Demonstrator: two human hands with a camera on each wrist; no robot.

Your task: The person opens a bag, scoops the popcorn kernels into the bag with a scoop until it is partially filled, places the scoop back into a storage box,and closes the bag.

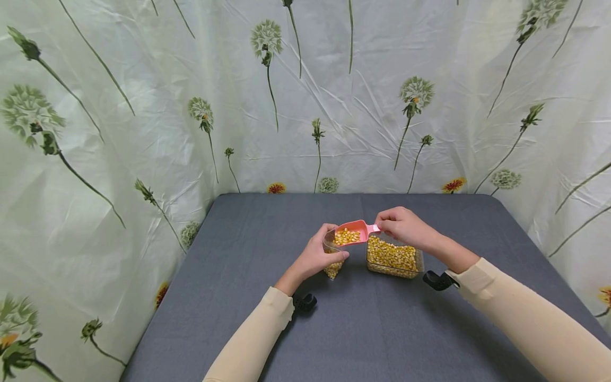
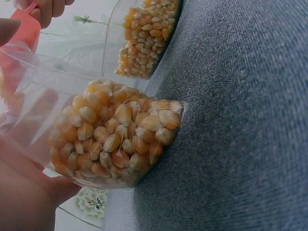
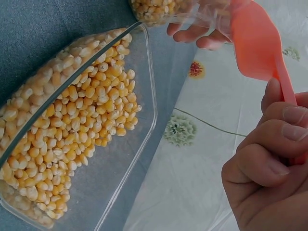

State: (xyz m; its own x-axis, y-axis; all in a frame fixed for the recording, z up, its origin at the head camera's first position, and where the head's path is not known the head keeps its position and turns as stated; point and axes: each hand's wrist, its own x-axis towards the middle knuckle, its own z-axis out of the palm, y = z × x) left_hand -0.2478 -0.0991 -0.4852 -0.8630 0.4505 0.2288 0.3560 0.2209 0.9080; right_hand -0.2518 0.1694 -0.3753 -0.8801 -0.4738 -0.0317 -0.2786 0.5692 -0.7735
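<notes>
My left hand (image 1: pixel 321 255) grips the upper part of a clear plastic bag (image 2: pixel 110 139), its thumb and fingers spread around the mouth. Corn kernels fill the bag's lower part, which meets the cloth. In my right hand (image 1: pixel 402 225) is the handle of a pink scoop (image 1: pixel 360 231), held above the table. Corn kernels (image 1: pixel 347 236) lie in the scoop, and its front lip is at the bag's mouth. Under the right hand stands a clear rectangular container (image 3: pixel 150 86) holding many loose kernels (image 3: pixel 82 115).
A dark grey cloth (image 1: pixel 267 223) covers the table. Behind and beside it hangs a pale curtain (image 1: pixel 334 106) with a dandelion print. Black wrist cameras (image 1: pixel 438 281) sit below both cuffs, the right one close to the container's corner.
</notes>
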